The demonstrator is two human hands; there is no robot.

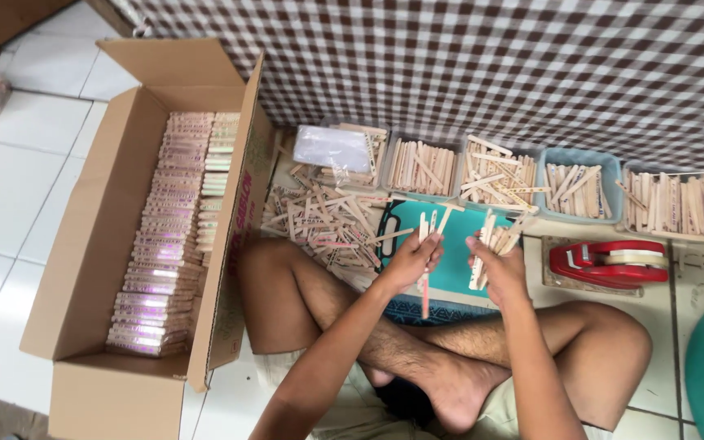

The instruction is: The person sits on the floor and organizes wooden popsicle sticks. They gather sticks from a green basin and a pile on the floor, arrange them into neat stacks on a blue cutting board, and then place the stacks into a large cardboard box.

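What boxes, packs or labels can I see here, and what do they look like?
Cardboard box: on the floor at left, open, brown, red print on a flap.
Wrapped stick bundles: rows inside the box, clear wrap, pinkish sheen.
Clear plastic bags: flat stack on the leftmost tray.

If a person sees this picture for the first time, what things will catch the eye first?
First, the two hands at the centre: the left hand pinches a few wooden sticks, and the right hand grips a fanned bundle. At left, an open cardboard box holds neat rows of wrapped packs. At right, a red tape dispenser lies on the floor.
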